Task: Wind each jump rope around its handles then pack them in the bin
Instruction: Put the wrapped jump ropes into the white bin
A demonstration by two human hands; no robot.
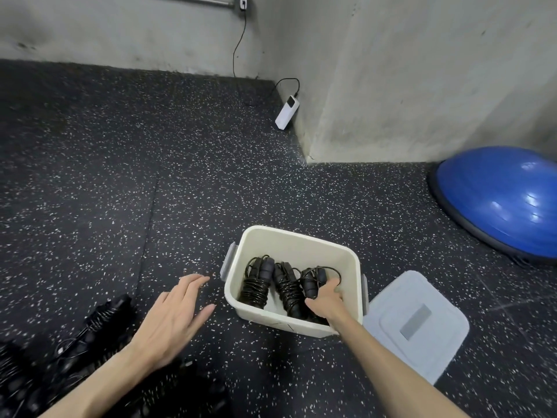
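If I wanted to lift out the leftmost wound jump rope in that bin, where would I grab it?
Probably by the coiled middle of the leftmost jump rope, reaching straight down from above. It leans against the bin wall with handles pointing up, and the tight wraps make a firm waist. The bin's open top leaves that side free.

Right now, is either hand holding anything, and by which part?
The right hand grips the rightmost wound jump rope by its lower handle end, inside the bin. The left hand is open, empty.

Cream bin [297, 239]; black wound ropes [256, 286]; grey lid [417, 324]; blue dome [500, 200]; dark white-speckled floor [120, 176].
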